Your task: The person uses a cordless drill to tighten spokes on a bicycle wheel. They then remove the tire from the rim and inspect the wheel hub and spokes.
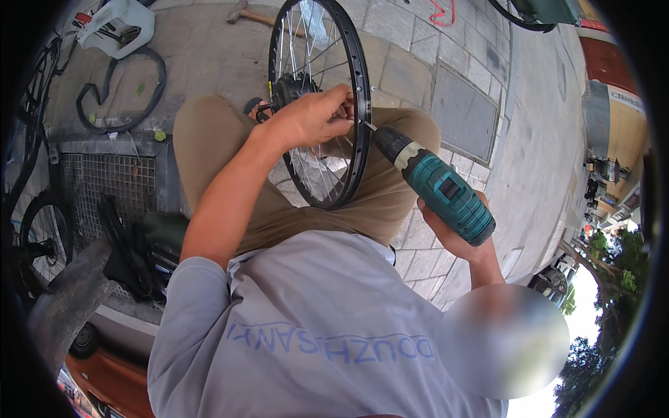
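A bicycle wheel (358,143) with a black rim and silver spokes stands upright between my knees. My left hand (311,120) reaches to the inner side of the rim, its fingers pinched round a spoke near the rim. In my right hand (449,233) is a teal and black cordless drill (449,191), gripped by its handle, which is mostly hidden behind the body. The drill's thin bit points at the outer face of the rim, level with my left fingers. Whether the tip touches the rim I cannot tell. The dark hub (293,90) lies partly behind my left hand.
A hammer (261,15) lies on the paving beyond the wheel. At far left are a loose black inner tube (162,76), a cut white plastic jug (132,28) with tools, and a bicycle (45,230). A metal grate (104,181) is beside my left leg.
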The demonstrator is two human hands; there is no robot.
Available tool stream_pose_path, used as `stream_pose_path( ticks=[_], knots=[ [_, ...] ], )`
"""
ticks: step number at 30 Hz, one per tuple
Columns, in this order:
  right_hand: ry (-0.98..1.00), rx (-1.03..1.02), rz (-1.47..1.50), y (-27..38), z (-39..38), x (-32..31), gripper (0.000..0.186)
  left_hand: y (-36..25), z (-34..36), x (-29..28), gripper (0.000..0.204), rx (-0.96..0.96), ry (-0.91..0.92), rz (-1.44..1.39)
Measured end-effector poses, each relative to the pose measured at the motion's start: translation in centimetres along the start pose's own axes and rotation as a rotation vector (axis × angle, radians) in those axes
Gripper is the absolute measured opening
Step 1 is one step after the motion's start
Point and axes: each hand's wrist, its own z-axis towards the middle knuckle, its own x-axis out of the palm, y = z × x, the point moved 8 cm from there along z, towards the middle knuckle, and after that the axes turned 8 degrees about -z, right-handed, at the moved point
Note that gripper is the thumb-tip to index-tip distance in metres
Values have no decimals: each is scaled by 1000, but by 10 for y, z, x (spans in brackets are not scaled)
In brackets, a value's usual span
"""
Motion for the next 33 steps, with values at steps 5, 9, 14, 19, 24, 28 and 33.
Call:
stream_pose_path(
  ticks=[5, 9, 14, 19, 24, 28, 33],
  knots=[
    [58, 1, 10, -4, 6, 1, 20, 4, 3, 3, 34, -4, 46, 144],
    [43, 1, 39, -2, 9, 0, 19, 2, 5, 5, 36, -68, 72, 116],
    [90, -22, -28, 5, 18, -4, 17, 3, 5, 3, 37, 13, 48, 118],
    [120, 260, -23, 16, 24, -18, 16, 7, 8, 10, 35, 112, 37, 24],
    [139, 260, -86, 21, 29, -27, 18, 14, 17, 21, 30, 192, 27, -7],
    [190, 273, -214, 13, 29, -31, 18, 16, 22, 30, 29, 189, 18, -80],
    [206, 293, -212, -4, 20, -28, 13, 15, 22, 29, 26, 243, 5, -98]
  ],
)
